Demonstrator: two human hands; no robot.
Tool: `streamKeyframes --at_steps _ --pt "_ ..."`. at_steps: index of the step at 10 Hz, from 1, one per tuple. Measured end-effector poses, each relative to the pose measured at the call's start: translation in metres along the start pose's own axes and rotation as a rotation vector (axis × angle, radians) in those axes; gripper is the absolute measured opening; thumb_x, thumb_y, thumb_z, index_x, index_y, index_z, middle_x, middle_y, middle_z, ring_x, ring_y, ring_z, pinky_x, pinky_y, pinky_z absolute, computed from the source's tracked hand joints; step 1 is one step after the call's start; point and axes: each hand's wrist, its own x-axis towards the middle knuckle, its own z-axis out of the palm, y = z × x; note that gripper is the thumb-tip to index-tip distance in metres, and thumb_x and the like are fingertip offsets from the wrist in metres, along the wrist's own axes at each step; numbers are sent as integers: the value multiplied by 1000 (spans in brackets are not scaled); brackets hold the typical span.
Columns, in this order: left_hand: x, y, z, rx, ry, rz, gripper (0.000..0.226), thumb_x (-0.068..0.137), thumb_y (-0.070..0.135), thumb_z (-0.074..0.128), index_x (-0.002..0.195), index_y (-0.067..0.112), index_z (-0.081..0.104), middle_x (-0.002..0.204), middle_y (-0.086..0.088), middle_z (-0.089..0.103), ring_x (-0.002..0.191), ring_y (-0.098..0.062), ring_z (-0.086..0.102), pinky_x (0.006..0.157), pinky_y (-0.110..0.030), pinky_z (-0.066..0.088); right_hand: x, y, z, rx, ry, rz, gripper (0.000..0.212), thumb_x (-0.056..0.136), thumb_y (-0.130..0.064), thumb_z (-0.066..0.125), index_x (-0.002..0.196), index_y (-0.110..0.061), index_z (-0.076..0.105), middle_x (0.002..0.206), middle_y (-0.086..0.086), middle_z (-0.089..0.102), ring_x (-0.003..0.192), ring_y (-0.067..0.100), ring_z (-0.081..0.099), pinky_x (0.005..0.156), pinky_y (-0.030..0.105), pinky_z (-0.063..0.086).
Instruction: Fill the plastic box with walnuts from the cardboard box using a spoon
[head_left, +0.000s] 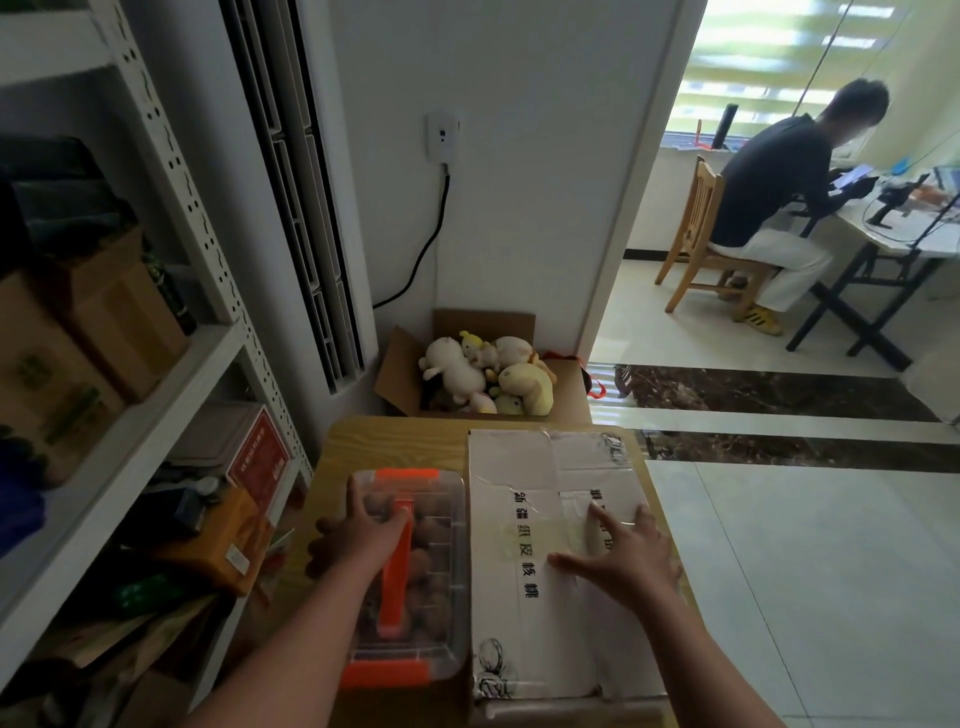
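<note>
On the wooden bench the clear plastic box, lid on with orange latches, shows walnuts inside and sits just left of the closed white cardboard box. The left hand rests spread-fingered on the lid, its grip holding nothing. The right hand lies flat and loose on the cardboard box's taped flaps.

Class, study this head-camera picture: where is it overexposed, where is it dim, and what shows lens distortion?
Head view: the window blinds are blown out; the shelf unit sits in dim shade; the wide lens bows the air conditioner and doorway edge; tape on the cardboard box glints, and both hands, left hand and right hand, look slightly soft.
</note>
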Motion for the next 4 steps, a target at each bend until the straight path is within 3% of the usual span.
streamKeyframes --at_steps 2,3,4 --pt "-8 9 -1 50 35 -8 85 82 70 40 148 42 -7 136 -23 32 117 -41 41 100 -49 35 -7 -3 -3 -4 -19 8 113 41 -95 51 142 -51 24 158 8 5 141 33 18 109 52 27" --pt "-18 8 5 166 124 43 78 89 66 29 151 30 -3 150 -22 20 134 -41 27 110 -54 25 -7 -7 -7 -34 -23 10 110 48 -96 43 143 -47 21 158 11 7 143 36 14 111 54 20" --pt "-32 10 19 211 321 297 69 92 53 24 150 17 24 154 -19 22 139 -40 22 112 -55 21 -12 -22 -3 -53 141 -69 95 67 -89 17 147 -37 22 159 11 4 145 34 -4 115 50 1"
